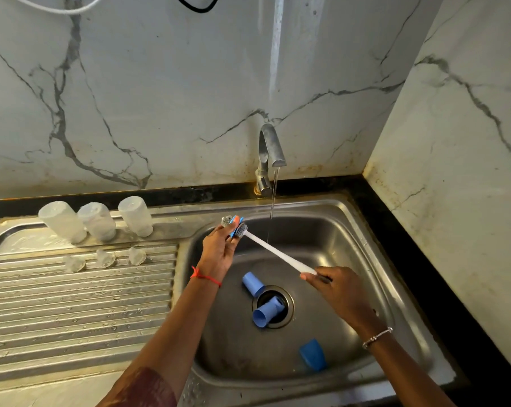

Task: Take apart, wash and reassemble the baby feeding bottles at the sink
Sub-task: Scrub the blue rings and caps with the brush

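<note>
My left hand (219, 251) holds a small blue bottle ring (234, 227) over the sink basin (351, 230). My right hand (333, 284) grips the white handle of a bottle brush (277, 252), whose grey bristle head pokes through the ring. Three clear bottle bodies (97, 220) stand upside down along the back of the draining board (81, 304). In front of them lie three clear teats (105, 258). Three blue caps lie in the basin: one beside the drain (253, 284), one on the drain (267, 314), one at the front right (313, 355).
The tap (270, 155) at the back of the sink runs a thin stream of water into the basin, just right of the brush head. Marble walls close in behind and on the right. A black counter edge borders the sink.
</note>
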